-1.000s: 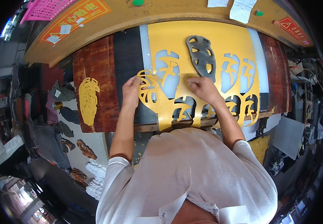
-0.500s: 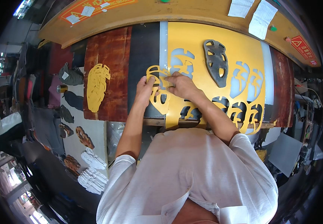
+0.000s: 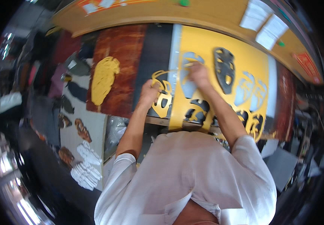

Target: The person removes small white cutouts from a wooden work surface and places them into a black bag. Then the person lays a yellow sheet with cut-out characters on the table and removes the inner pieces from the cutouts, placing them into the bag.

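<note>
- Your left hand [image 3: 149, 92], the nearer, pinched the yellow cut-out [image 3: 162, 108] by its left edge
- The cut-out was just left of the yellow sheet [image 3: 199, 36], long axis roughly toward you
- Your right hand [image 3: 198, 75] was apart, beyond and right of it; blur hid whether it gripped
</note>
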`<act>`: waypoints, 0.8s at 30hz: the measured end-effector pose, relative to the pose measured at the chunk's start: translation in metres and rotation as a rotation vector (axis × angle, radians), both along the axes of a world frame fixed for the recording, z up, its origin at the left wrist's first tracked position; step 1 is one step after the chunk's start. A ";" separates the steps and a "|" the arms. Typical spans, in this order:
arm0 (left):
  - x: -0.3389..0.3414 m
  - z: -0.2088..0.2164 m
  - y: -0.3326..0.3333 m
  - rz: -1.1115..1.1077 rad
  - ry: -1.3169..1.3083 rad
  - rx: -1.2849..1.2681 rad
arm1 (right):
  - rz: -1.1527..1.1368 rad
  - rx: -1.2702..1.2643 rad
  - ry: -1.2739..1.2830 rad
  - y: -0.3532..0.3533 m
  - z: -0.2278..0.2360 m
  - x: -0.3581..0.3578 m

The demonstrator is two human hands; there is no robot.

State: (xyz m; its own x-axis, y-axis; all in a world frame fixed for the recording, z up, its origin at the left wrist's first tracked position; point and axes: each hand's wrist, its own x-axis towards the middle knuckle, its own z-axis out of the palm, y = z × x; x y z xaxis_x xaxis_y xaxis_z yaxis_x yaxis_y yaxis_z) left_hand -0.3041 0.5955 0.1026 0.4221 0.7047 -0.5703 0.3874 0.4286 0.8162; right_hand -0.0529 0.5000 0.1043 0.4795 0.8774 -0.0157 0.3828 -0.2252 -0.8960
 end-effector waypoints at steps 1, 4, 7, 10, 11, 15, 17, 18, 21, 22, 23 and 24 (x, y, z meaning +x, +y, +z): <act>-0.014 0.006 -0.001 0.030 0.017 -0.032 | -0.018 0.167 0.180 -0.004 0.012 0.012; -0.046 0.028 0.000 -0.147 0.080 0.088 | -0.038 -0.172 0.308 -0.037 0.033 0.027; -0.050 0.050 0.005 -0.279 0.130 0.321 | 0.260 -0.434 -0.034 -0.061 0.029 0.024; -0.043 0.079 0.015 -0.364 0.084 0.521 | 0.162 -0.332 -0.083 -0.074 0.013 0.014; -0.044 0.089 0.022 -0.336 0.052 0.470 | 0.136 -0.339 -0.066 -0.077 0.008 0.012; -0.073 0.120 0.081 -0.180 0.022 0.468 | 0.067 -0.356 0.070 -0.086 -0.001 0.013; -0.098 0.119 0.131 -0.176 0.088 0.488 | 0.006 -0.368 0.127 -0.093 -0.004 0.014; -0.110 0.113 0.158 -0.160 0.200 0.448 | 0.042 -0.327 0.158 -0.098 -0.005 0.014; -0.145 0.078 0.208 -0.250 0.453 0.785 | -0.035 -0.206 0.165 -0.121 0.000 0.022; -0.155 0.067 0.211 -0.213 0.615 1.038 | -0.118 -0.063 0.135 -0.129 0.004 0.027; -0.157 0.056 0.207 -0.172 0.864 1.150 | -0.173 0.032 0.122 -0.138 0.010 0.032; -0.150 0.046 0.199 -0.130 0.726 1.324 | -0.299 -0.112 0.033 -0.148 0.022 0.050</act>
